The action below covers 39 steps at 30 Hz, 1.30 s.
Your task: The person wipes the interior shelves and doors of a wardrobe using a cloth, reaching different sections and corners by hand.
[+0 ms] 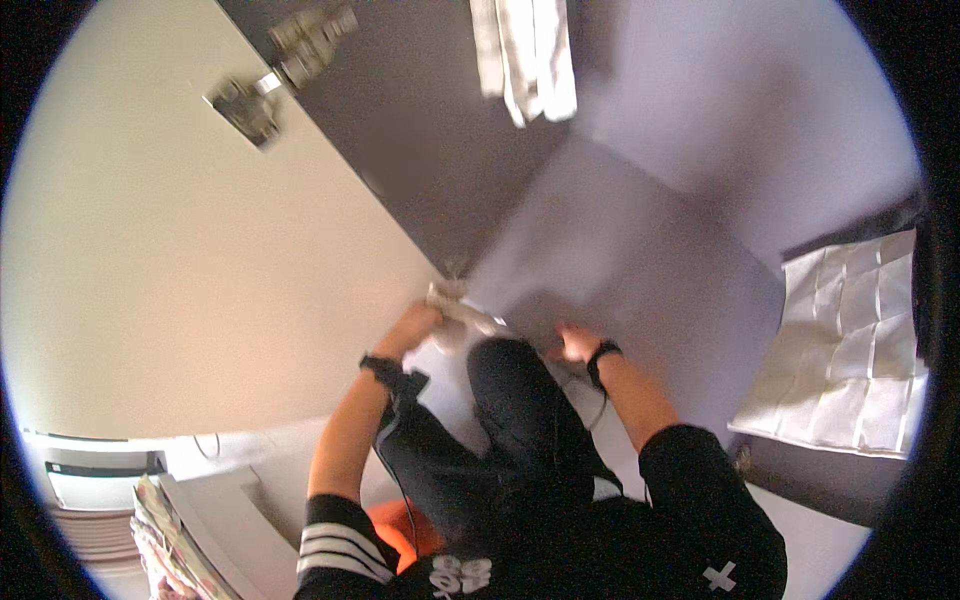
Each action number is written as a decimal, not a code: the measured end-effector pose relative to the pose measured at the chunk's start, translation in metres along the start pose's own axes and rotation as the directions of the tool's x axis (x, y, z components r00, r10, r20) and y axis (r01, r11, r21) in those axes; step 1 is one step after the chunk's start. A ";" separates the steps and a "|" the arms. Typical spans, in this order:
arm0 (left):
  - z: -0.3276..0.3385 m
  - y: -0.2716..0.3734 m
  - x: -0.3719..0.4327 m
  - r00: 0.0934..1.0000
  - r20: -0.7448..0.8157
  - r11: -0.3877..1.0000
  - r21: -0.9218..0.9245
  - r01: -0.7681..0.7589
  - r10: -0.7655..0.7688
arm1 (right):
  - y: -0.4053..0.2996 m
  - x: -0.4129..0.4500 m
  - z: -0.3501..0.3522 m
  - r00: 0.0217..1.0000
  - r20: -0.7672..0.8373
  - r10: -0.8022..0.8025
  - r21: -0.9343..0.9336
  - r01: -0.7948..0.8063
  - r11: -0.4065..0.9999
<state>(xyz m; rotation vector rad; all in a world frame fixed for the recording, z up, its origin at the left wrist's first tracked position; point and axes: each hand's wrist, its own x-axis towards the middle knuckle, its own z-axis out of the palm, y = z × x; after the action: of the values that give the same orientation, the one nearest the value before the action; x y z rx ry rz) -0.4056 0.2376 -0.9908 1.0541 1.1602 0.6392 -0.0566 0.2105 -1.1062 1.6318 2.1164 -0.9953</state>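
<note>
My left hand is at the edge of a beige cabinet door, against a pale hinge-like fitting. Motion blur hides whether its fingers grip the fitting. To the right, my right hand hovers over the grey cabinet interior, fingers apart and nothing visible in them. Higher up, a metal cabinet hinge sits on the door, with its other part on the dark side panel. Both wrists wear black bands. My dark-trousered knees are between my arms.
Pale strips of material hang at the top. A whitish sheet with a grid of lines is at the right. Behind me are an orange object, a patterned cloth and a white panel. A thin cable runs beside my left leg.
</note>
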 end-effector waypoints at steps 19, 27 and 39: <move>0.140 0.414 -0.162 0.683 -0.297 0.451 -0.570 -0.687 0.667 | -0.006 -0.026 -0.030 0.955 0.284 0.090 -0.005 -0.093 0.996; 0.141 0.528 -0.168 -0.143 -0.308 0.047 0.535 -0.844 0.941 | 0.023 -0.017 -0.051 0.941 0.322 0.105 -0.069 -0.088 0.994; 0.101 0.647 -0.144 0.064 0.172 -0.137 0.461 0.877 0.983 | 0.048 -0.008 0.004 0.989 0.144 0.036 -0.034 -0.032 0.999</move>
<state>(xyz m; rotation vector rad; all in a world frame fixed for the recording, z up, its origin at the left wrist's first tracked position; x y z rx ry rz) -0.2884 0.3436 -0.3396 2.8010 3.5366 0.6907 -0.0103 0.2077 -1.1208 1.5273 1.9928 -1.0316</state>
